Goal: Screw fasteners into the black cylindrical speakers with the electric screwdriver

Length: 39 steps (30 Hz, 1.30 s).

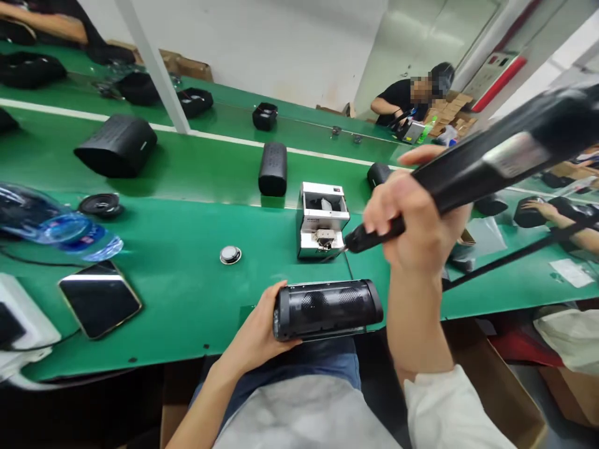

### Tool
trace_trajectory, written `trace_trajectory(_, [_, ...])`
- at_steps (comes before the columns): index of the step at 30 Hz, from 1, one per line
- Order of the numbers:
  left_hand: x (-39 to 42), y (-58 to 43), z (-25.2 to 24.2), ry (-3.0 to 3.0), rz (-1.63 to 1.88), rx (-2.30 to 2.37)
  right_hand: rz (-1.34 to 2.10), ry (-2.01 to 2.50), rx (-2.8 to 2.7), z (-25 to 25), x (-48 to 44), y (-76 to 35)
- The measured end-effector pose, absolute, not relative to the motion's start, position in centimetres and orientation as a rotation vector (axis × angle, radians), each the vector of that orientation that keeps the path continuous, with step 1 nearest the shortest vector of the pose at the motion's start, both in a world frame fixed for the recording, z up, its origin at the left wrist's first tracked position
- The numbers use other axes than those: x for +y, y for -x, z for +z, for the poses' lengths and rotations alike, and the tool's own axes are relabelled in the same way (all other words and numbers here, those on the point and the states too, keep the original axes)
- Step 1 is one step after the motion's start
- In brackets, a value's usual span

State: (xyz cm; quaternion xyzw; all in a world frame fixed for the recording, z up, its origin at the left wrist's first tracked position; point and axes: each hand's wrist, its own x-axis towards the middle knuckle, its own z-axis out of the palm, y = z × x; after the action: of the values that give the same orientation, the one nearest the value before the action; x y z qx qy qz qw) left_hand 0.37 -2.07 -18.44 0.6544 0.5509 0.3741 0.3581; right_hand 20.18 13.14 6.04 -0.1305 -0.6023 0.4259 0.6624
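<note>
My left hand (266,321) is wrapped round one end of a black speaker (330,308), which lies on its side at the table's front edge, its perforated face showing. In my right hand (416,212) is a black electric screwdriver (468,168), tilted, with its tip pointing down and left. That tip is close to the front of a silver screw feeder (322,221); whether they touch I cannot tell. A small round speaker driver (230,254) lies on the green table, left of the feeder.
At the left are a phone (100,299), a plastic bottle (60,224), a larger driver (100,204) and a white power strip (23,318). Several black speaker housings (272,168) stand along the green bench (187,280). Co-workers (412,100) sit at the back right and far left.
</note>
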Motion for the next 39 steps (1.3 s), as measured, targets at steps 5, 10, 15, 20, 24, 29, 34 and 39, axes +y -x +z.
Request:
trace_trajectory(5, [-2.1,-0.3,-18.3,-1.705,0.930,1.417,0.701,0.347,-1.304,5.5,17.4,-19.9])
trace_trajectory(10, [-2.1,-0.2,-18.2,-1.703,0.919,1.423,0.651,0.398,-1.331,3.3,19.1,-18.3])
trace_trajectory(15, [-2.1,-0.3,-17.9,-1.703,0.927,1.416,0.661,0.431,-1.324,2.8,19.8,-17.8])
trace_trajectory(20, [-2.1,-0.3,-18.0,-1.717,0.942,1.399,0.743,0.493,-1.347,3.4,18.2,-18.8])
trace_trajectory(24, [-2.1,-0.3,-18.2,-1.748,0.941,1.406,0.798,0.531,-1.371,4.9,15.9,-21.1])
trace_trajectory(29, [-2.1,-0.3,-18.5,-1.743,0.929,1.415,0.816,0.566,-1.339,7.1,13.4,-24.5])
trace_trajectory(34, [-2.1,-0.2,-18.3,-1.723,0.917,1.422,0.771,0.668,-1.317,7.7,12.5,-25.4])
trace_trajectory(39, [-2.1,0.0,-18.2,-1.693,0.897,1.451,0.838,0.580,-1.362,6.2,13.6,-25.4])
